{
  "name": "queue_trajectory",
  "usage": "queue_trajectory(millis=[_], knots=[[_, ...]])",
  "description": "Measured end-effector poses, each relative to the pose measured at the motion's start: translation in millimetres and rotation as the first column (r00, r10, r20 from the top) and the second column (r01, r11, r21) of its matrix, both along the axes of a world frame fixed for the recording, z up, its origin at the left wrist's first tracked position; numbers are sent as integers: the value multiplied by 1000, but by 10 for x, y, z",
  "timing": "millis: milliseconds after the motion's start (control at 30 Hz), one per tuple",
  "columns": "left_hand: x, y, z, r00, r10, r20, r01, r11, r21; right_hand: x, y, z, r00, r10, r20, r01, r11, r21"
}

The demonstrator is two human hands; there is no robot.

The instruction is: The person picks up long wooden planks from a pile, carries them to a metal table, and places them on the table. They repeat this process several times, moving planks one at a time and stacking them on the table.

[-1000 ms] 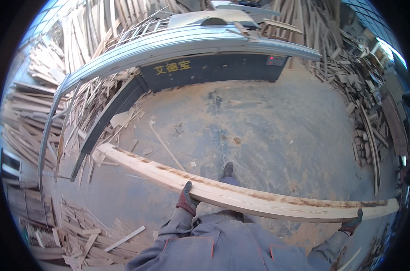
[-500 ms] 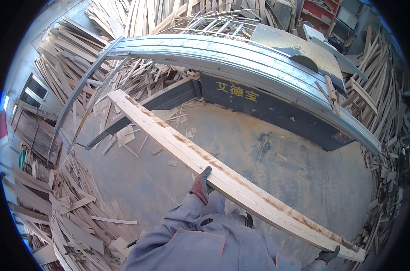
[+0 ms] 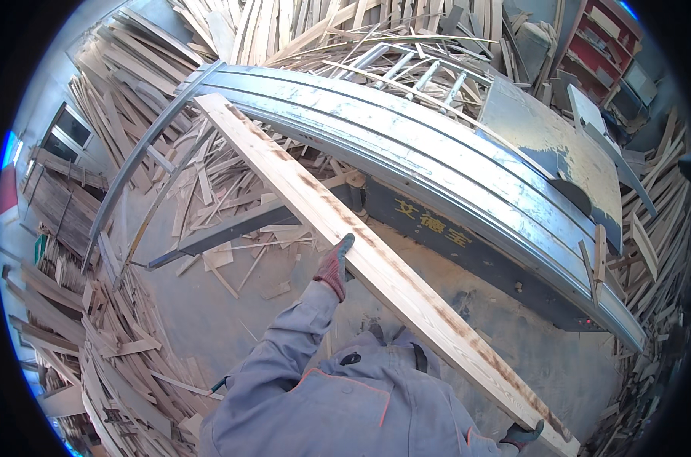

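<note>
A long pale wooden board [image 3: 391,278] with dark brown streaks along one side slants across the view in front of me. My left hand [image 3: 335,263], in a red and grey glove, grips its near edge about midway, thumb on top. At the lower right my right hand [image 3: 524,434], in a dark glove, holds the board near its close end. The far end of the board reaches over the near edge of the silver sliding table [image 3: 345,118] of a saw; whether it rests there I cannot tell. Fingers under the board are hidden.
The saw's dark base [image 3: 467,236] and a grey support arm [image 3: 235,227] stand ahead. A dark round blade guard [image 3: 570,196] is at the table's right. Wood offcuts pile up at the left [image 3: 124,365], behind and at the right. A red shelf [image 3: 601,46] stands far right.
The board has moved forward and up toward the sliding table, its far end now overlapping the table's edge. My left arm has stretched forward, and the saw looks closer.
</note>
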State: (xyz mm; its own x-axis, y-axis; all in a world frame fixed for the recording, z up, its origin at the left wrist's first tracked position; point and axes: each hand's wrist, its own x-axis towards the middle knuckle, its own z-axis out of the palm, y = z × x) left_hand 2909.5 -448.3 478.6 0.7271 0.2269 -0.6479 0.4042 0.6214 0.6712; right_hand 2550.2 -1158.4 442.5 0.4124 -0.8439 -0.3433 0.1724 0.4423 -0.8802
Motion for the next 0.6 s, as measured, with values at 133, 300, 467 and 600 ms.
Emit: queue_trajectory(millis=[133,300,467,600], knots=[[1007,379,-168,998,20,65,-20,1000,2,1024,307,-110,999,48,-18,-46,996,82],[2362,832,-407,991,116,-60,-113,992,65,2647,760,-327,999,27,-26,-24,995,101],[3685,1519,-467,984,96,-148,-90,995,51,4189,1260,-303,987,159,-34,-154,982,108],[4377,2043,-336,980,88,-179,-114,984,-139,5008,1606,-114,985,171,-37,-164,976,143]])
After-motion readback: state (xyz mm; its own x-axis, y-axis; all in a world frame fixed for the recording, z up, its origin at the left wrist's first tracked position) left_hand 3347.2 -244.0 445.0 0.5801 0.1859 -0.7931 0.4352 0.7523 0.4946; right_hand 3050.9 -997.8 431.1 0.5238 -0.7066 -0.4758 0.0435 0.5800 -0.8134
